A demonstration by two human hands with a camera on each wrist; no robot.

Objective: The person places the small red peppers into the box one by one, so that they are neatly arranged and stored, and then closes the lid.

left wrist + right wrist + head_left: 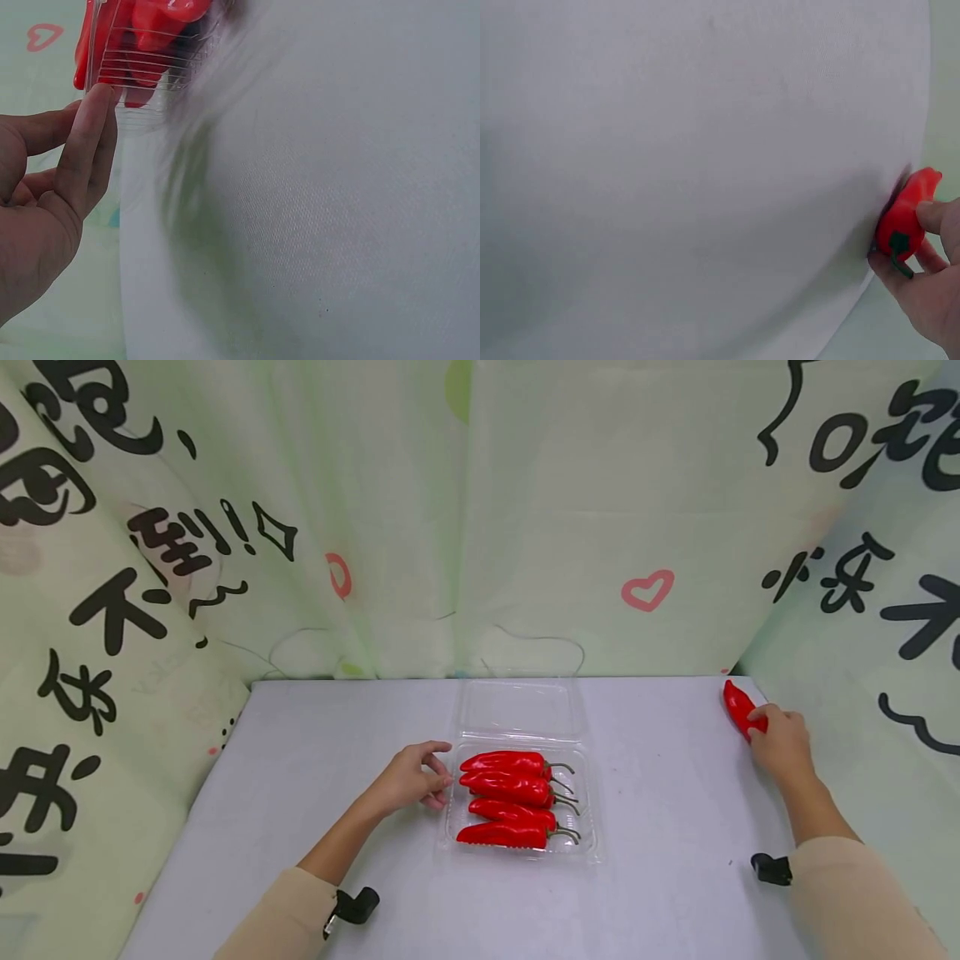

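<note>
My right hand (782, 741) grips a red chili pepper (738, 703) near the table's back right corner. In the right wrist view the pepper (909, 214) lies between thumb and fingers, its green stem pointing down. A clear plastic box (592, 810) stands mid-table with its lid (521, 710) folded back. Several red peppers (510, 789) lie side by side in it, stems to the right. My left hand (416, 777) is at the box's left side, fingers fairly straight; in the left wrist view the fingertips (97, 97) meet the box's ribbed wall (142, 67).
A white-covered table (660, 827) spreads under everything. Pale green curtains (540, 543) with black writing and red hearts hang behind it and along both sides. Each sleeve carries a black wrist device, the left one (356, 906) close above the table.
</note>
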